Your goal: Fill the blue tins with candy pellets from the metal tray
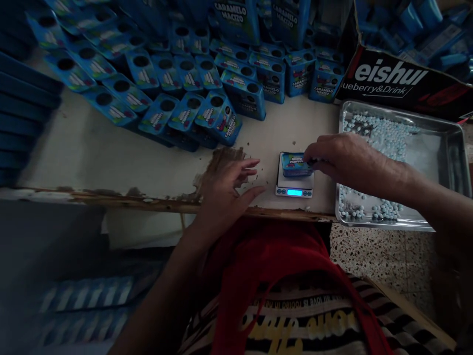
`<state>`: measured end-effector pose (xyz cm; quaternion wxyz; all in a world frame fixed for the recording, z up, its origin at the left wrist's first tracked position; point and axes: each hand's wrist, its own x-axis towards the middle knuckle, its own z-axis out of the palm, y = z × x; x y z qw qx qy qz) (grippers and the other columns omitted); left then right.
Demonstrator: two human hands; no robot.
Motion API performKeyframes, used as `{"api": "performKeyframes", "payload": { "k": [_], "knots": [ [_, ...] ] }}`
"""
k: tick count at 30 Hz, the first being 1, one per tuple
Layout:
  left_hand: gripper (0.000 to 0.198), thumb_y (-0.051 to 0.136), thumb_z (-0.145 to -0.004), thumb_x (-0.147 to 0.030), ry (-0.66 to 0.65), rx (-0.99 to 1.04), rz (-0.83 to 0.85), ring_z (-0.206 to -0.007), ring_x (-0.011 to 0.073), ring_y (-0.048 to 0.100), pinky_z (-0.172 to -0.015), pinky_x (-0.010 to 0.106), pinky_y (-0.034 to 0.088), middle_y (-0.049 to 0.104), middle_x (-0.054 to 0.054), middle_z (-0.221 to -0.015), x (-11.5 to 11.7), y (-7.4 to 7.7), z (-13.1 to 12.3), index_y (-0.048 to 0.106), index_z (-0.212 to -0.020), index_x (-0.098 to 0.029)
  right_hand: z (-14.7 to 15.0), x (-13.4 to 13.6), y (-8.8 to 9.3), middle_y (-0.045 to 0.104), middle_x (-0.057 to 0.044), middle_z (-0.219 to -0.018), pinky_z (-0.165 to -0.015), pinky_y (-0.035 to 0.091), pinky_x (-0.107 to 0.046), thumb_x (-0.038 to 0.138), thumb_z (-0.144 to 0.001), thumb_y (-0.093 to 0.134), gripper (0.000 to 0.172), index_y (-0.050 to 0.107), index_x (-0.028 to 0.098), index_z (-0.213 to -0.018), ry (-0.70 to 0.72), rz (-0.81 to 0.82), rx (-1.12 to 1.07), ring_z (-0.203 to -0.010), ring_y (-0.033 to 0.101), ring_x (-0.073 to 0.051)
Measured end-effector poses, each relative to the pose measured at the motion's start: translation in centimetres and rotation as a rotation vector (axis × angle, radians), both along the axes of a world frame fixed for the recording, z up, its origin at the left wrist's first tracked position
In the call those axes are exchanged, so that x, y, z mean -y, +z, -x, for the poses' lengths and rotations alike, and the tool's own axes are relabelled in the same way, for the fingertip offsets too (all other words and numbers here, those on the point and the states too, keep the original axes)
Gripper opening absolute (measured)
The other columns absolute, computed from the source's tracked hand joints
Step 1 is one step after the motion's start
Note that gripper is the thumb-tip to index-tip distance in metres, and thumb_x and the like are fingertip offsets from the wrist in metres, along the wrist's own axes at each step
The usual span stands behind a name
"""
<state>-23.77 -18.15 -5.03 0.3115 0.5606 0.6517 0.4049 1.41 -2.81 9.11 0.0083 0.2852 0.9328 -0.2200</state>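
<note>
A small digital scale [294, 183] with a lit blue display stands near the table's front edge. On its plate lies a blue candy tin [293, 162] marked CARAMELO MACIZO. My right hand [340, 155] is at the tin's right end, fingers pinched together. What they hold, if anything, is hidden. Left of the scale, my left hand [232, 185] hovers over the table edge with its fingers apart and nothing in them. Under my right forearm is a metal tray [430, 224] with many small pale blue candies [388, 135].
Rows of similar blue tins [218, 118] with round dark tops stand along the back and left. A black cardboard box [391, 81] full of blue packages is at the back right. The wooden table [177, 165] has a worn, chipped front edge.
</note>
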Motion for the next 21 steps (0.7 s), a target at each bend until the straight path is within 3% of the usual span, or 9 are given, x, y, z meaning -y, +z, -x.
{"api": "performKeyframes", "payload": {
  "k": [4,8,12,15,18,21],
  "knots": [
    [0.063,0.082,-0.092,-0.065,-0.01,-0.007,-0.016,-0.12,0.0321,0.079,-0.104,0.049,0.071,0.073,0.012,-0.137,0.2,0.0,0.5,0.071,-0.143,-0.029,0.5,0.1,-0.1,0.079,-0.006,-0.096,-0.083,0.049,-0.036,0.013,-0.096,0.072,0.019,0.086,0.023,-0.102,-0.054,-0.021,-0.022,-0.092,0.073,-0.025],
    [0.059,0.084,-0.09,-0.063,0.008,-0.013,-0.017,-0.119,0.0335,0.079,-0.098,0.046,0.072,0.074,0.011,-0.135,0.4,0.2,0.9,0.074,-0.14,-0.032,0.4,-0.5,-0.3,0.077,-0.004,-0.09,-0.085,0.052,-0.037,0.02,-0.097,0.074,0.012,0.084,0.024,-0.092,-0.188,0.095,-0.206,-0.094,0.073,-0.025],
    [0.048,0.084,-0.093,-0.051,0.008,-0.057,-0.019,-0.117,0.0309,0.08,-0.103,0.047,0.071,0.079,0.008,-0.13,1.2,0.4,1.4,0.076,-0.137,-0.033,-3.0,-0.6,-0.5,0.074,-0.004,-0.087,-0.073,0.05,-0.034,0.03,-0.096,0.081,0.008,0.085,0.024,-0.099,-0.45,0.285,-0.439,-0.081,0.066,-0.021],
    [0.045,0.084,-0.094,-0.049,0.032,-0.071,-0.01,-0.117,0.0297,0.08,-0.112,0.051,0.067,0.08,0.007,-0.129,1.8,0.2,1.7,0.077,-0.134,-0.03,-6.5,1.6,-2.1,0.076,-0.003,-0.085,-0.067,0.047,-0.032,0.038,-0.098,0.082,0.015,0.085,0.024,-0.103,-0.568,0.326,-0.426,-0.073,0.062,-0.018],
    [0.043,0.084,-0.093,-0.047,0.027,-0.052,0.016,-0.116,0.0302,0.08,-0.112,0.051,0.067,0.081,0.007,-0.129,1.7,0.1,1.5,0.078,-0.132,-0.029,-7.9,5.7,-4.7,0.079,-0.004,-0.084,-0.067,0.045,-0.033,0.032,-0.103,0.075,0.013,0.083,0.023,-0.099,-0.441,0.275,-0.205,-0.072,0.064,-0.018],
    [0.041,0.084,-0.094,-0.044,-0.022,-0.058,-0.016,-0.118,0.0297,0.08,-0.113,0.048,0.066,0.081,0.006,-0.128,1.2,0.5,1.0,0.079,-0.133,-0.031,-6.6,9.0,-7.2,0.082,-0.009,-0.092,-0.069,0.044,-0.035,0.016,-0.106,0.064,0.02,0.084,0.021,-0.103,-0.155,0.034,0.075,-0.083,0.069,-0.023]
  ]
}}
